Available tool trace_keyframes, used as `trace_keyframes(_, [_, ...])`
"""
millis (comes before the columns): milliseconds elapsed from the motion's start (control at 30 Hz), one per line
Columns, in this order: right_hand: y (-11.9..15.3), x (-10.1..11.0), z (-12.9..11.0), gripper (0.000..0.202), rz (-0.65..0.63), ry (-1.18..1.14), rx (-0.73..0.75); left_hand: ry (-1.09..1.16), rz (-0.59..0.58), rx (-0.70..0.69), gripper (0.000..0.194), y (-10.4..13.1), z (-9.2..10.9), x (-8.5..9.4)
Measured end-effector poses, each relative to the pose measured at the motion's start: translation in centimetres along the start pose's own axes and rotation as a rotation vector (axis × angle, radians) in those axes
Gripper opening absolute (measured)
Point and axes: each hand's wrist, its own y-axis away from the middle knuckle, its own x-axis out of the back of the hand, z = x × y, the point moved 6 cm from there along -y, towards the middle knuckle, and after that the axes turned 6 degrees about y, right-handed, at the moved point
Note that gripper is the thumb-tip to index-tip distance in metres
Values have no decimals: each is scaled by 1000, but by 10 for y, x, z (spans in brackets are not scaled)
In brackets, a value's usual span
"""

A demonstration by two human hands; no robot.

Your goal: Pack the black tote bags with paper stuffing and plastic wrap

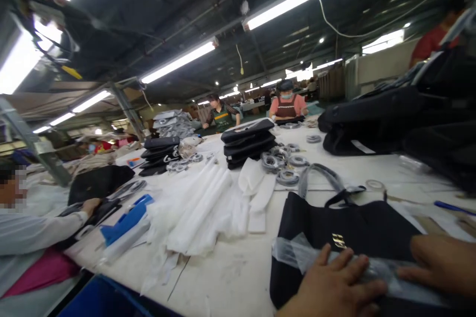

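A black handbag (pixel 357 223) with gold metal letters on its front lies on the white table at the lower right. Its grey-wrapped handle (pixel 322 171) stands up behind it. Across the bag's front runs a strip of clear plastic film (pixel 293 252). My left hand (pixel 334 285) lies on the film and bag with fingers spread. To its right, my right hand (pixel 441 262) has its fingers curled in at the film, with one finger pointing left along it. The palm side of that hand is hidden.
White foam sheets (pixel 204 208) cover the table's middle, beside a blue tape dispenser (pixel 126 220). Black bags stand in a stack (pixel 247 143), with grey coiled handles (pixel 288 177) nearby. More black bags (pixel 372 114) rise at right. A co-worker's hand (pixel 91 205) works at left; other people sit across.
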Motion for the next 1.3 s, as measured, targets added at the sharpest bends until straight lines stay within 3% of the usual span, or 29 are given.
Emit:
trace_keyframes(33, [0, 14, -4, 47, -157, 101, 38, 27, -24, 15, 45, 0, 3, 5])
trace_keyframes(67, [-1, 33, -8, 45, -227, 192, 56, 52, -41, 29, 45, 0, 4, 8])
trace_keyframes(100, [-2, 55, -13, 41, -230, 285, 49, 74, -58, 45, 44, -1, 5, 9])
trace_keyframes(167, [-1, 93, -32, 30, -104, 455, 82, 108, -93, 67, 44, -2, 2, 7])
trace_keyframes(233, [7, 107, -61, 17, -50, 441, 173, 125, -111, 73, 44, -4, -1, 1])
trace_keyframes(267, [15, 106, -79, 18, -60, 345, 269, 125, -116, 69, 44, -4, -2, -2])
trace_keyframes(333, [38, 90, -111, 42, -143, 214, 448, 111, -120, 56, 46, -4, -3, -5])
trace_keyframes(433, [68, 63, -128, 69, -208, 169, 540, 67, -123, 43, 49, -5, -2, -7])
trace_keyframes(533, [78, 52, -118, 72, -202, 155, 479, 43, -131, 51, 53, -8, -1, -4])
trace_keyframes(633, [79, 54, -106, 68, -179, 157, 458, 19, -126, 111, 55, -3, -7, 4])
trace_keyframes(900, [80, 56, -96, 67, -148, 168, 457, -220, -41, 405, 57, 64, -38, 36])
trace_keyframes(1033, [72, 61, -93, 51, -164, 78, 440, -169, -45, 467, 51, 77, -41, 53])
trace_keyframes(1167, [53, 79, -96, 34, -105, -13, 385, 47, 22, 515, 36, 47, -52, 82])
trace_keyframes(1300, [24, 92, -98, 32, -1, -152, 284, 350, 145, 517, 31, -28, -75, 93])
